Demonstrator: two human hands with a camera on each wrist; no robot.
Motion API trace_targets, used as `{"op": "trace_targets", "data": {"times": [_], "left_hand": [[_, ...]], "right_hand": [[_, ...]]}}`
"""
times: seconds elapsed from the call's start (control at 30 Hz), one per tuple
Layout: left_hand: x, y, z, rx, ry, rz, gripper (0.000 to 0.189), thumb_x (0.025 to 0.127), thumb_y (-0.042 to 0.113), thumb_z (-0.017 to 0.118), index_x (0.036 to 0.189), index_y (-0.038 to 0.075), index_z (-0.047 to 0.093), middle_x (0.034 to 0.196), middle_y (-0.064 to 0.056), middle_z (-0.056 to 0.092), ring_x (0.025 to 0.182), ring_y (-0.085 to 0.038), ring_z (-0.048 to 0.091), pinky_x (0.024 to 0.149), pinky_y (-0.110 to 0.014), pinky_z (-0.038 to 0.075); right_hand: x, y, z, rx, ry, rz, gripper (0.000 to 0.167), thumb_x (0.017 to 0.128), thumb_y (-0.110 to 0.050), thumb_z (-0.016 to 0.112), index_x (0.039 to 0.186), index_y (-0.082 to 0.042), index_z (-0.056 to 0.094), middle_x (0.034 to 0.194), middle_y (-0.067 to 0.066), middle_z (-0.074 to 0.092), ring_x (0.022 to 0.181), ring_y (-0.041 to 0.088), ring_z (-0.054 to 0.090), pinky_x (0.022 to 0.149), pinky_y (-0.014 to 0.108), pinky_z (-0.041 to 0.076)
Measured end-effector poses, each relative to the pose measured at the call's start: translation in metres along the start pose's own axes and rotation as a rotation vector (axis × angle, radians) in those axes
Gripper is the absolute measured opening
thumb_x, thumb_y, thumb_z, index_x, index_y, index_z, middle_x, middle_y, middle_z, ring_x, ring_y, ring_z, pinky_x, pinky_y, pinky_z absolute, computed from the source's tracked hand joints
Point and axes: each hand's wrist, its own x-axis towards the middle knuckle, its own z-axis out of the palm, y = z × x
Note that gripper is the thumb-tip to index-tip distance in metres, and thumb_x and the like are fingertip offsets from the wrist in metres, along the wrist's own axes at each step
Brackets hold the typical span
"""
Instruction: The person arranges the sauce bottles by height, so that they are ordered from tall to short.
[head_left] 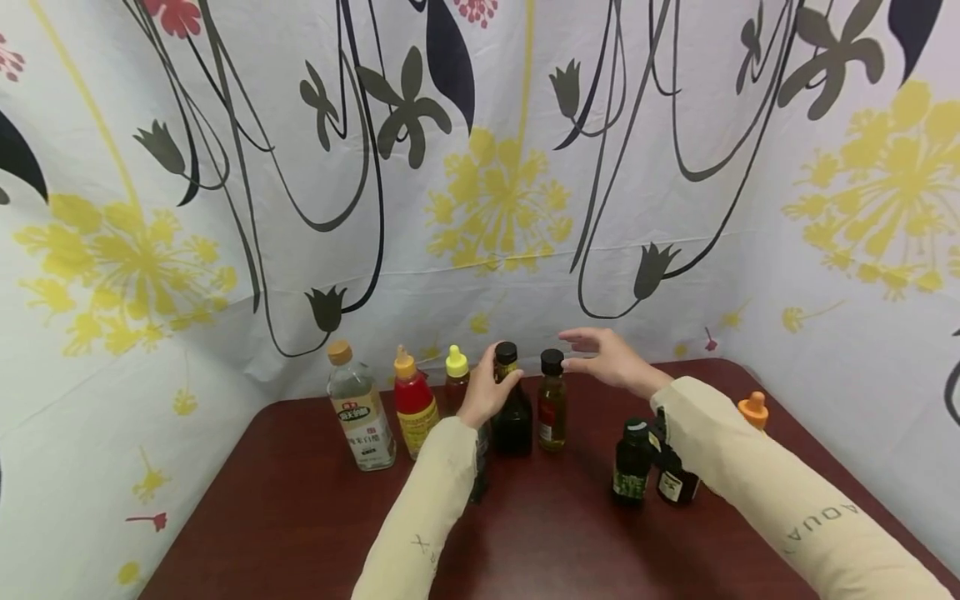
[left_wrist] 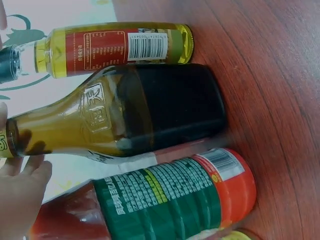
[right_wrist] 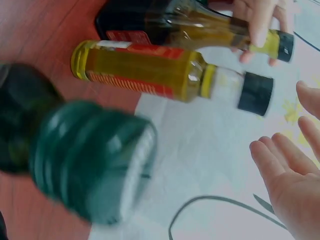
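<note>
Clearly, the left hand (head_left: 486, 395) has its grip closed about the neck of the dark sauce bottle (head_left: 513, 427), which stands upright near the twelve o'clock edge of the brown-red surface (head_left: 300, 508). Just beside that bottle, at three o'clock, is the oil bottle (head_left: 552, 410), black-capped, with golden liquid and a red label. The right hand (head_left: 613, 358) is at two o'clock from the dark bottle, its grip released, fingers spread near the oil bottle's cap but apart from it in the right wrist view.

Towards nine o'clock from the dark bottle come the yellow-capped bottle (head_left: 456, 385), partly hidden by the left hand, then the red squeeze bottle (head_left: 416, 407) and finally the clear bottle (head_left: 369, 429) with its white label. Towards four o'clock stand the small green-labelled bottle (head_left: 632, 468) and, next to it, the dark jar (head_left: 677, 488), partly covered by the right sleeve (head_left: 780, 492). Further off, at three o'clock, the orange cap (head_left: 753, 408) shows behind that sleeve.
</note>
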Motion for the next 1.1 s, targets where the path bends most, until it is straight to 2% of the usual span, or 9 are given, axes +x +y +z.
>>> {"op": "trace_targets", "data": {"times": [0.17, 0.3, 0.57, 0.67, 0.73, 0.8, 0.9, 1.0, 1.1], "left_hand": [[-0.008, -0.006, 0.001, 0.056, -0.063, -0.025, 0.073, 0.089, 0.027, 0.054, 0.143, 0.012, 0.008, 0.142, -0.014, 0.023, 0.125, -0.029, 0.031, 0.096, -0.044, 0.031], [-0.015, -0.009, 0.0, 0.069, -0.05, -0.012, 0.077, 0.089, 0.028, 0.054, 0.143, 0.016, 0.001, 0.146, -0.009, 0.012, 0.127, -0.028, 0.027, 0.098, -0.044, 0.03], [-0.036, -0.004, -0.005, 0.119, 0.009, 0.013, 0.074, 0.088, 0.024, 0.055, 0.143, 0.021, 0.005, 0.144, -0.007, 0.016, 0.13, -0.022, 0.02, 0.098, -0.044, 0.03], [-0.042, -0.001, -0.004, 0.14, 0.035, 0.067, 0.072, 0.088, 0.021, 0.056, 0.142, 0.015, 0.01, 0.142, -0.008, 0.02, 0.127, -0.023, 0.027, 0.096, -0.042, 0.033], [-0.046, 0.002, -0.002, 0.152, 0.045, 0.104, 0.07, 0.087, 0.019, 0.056, 0.142, 0.013, 0.013, 0.141, -0.009, 0.022, 0.125, -0.023, 0.03, 0.095, -0.04, 0.035], [-0.049, 0.004, 0.002, 0.165, 0.05, 0.151, 0.068, 0.087, 0.018, 0.056, 0.141, 0.011, 0.015, 0.139, -0.009, 0.025, 0.123, -0.023, 0.032, 0.094, -0.04, 0.036], [-0.054, 0.008, 0.009, 0.19, 0.045, 0.213, 0.066, 0.087, 0.018, 0.057, 0.14, 0.012, 0.019, 0.137, -0.007, 0.028, 0.123, -0.019, 0.033, 0.093, -0.037, 0.036], [-0.058, 0.014, 0.019, 0.21, 0.014, 0.25, 0.065, 0.086, 0.017, 0.058, 0.14, 0.013, 0.021, 0.135, -0.005, 0.032, 0.121, -0.018, 0.036, 0.092, -0.035, 0.038], [-0.061, 0.023, 0.031, 0.234, -0.026, 0.275, 0.064, 0.086, 0.018, 0.058, 0.139, 0.015, 0.023, 0.133, -0.003, 0.036, 0.118, -0.016, 0.04, 0.091, -0.033, 0.039]], "right_hand": [[-0.01, -0.001, -0.019, -0.021, 0.011, -0.015, 0.047, 0.086, -0.019, 0.059, 0.128, -0.004, 0.045, 0.132, 0.019, 0.04, 0.119, 0.035, 0.038, 0.088, 0.048, 0.039], [-0.021, -0.001, -0.031, -0.012, 0.018, -0.034, 0.049, 0.086, -0.024, 0.059, 0.128, -0.003, 0.045, 0.131, 0.019, 0.041, 0.119, 0.036, 0.037, 0.088, 0.049, 0.038], [-0.045, 0.009, -0.053, -0.041, 0.066, -0.059, 0.047, 0.087, -0.026, 0.057, 0.125, -0.001, 0.047, 0.127, 0.022, 0.045, 0.114, 0.038, 0.043, 0.086, 0.048, 0.04], [-0.053, 0.015, -0.061, -0.068, 0.118, -0.064, 0.045, 0.088, -0.025, 0.056, 0.124, 0.0, 0.048, 0.123, 0.022, 0.048, 0.11, 0.034, 0.048, 0.082, 0.039, 0.045], [-0.059, 0.02, -0.067, -0.075, 0.154, -0.067, 0.043, 0.088, -0.023, 0.056, 0.123, 0.001, 0.049, 0.12, 0.021, 0.051, 0.105, 0.024, 0.053, 0.078, 0.029, 0.047], [-0.065, 0.026, -0.073, -0.071, 0.182, -0.067, 0.041, 0.088, -0.022, 0.056, 0.122, 0.001, 0.049, 0.117, 0.012, 0.054, 0.099, 0.008, 0.055, 0.074, 0.02, 0.046], [-0.075, 0.034, -0.082, -0.046, 0.214, -0.074, 0.038, 0.088, -0.02, 0.055, 0.121, 0.0, 0.05, 0.11, -0.009, 0.055, 0.092, -0.01, 0.05, 0.071, 0.012, 0.044], [-0.086, 0.04, -0.09, -0.033, 0.235, -0.06, 0.036, 0.088, -0.02, 0.055, 0.12, -0.004, 0.051, 0.103, -0.026, 0.05, 0.09, -0.015, 0.048, 0.07, 0.01, 0.043], [-0.097, 0.045, -0.097, -0.051, 0.237, -0.011, 0.037, 0.089, -0.023, 0.054, 0.122, -0.008, 0.049, 0.102, -0.03, 0.048, 0.09, -0.017, 0.046, 0.068, 0.01, 0.042]]}}
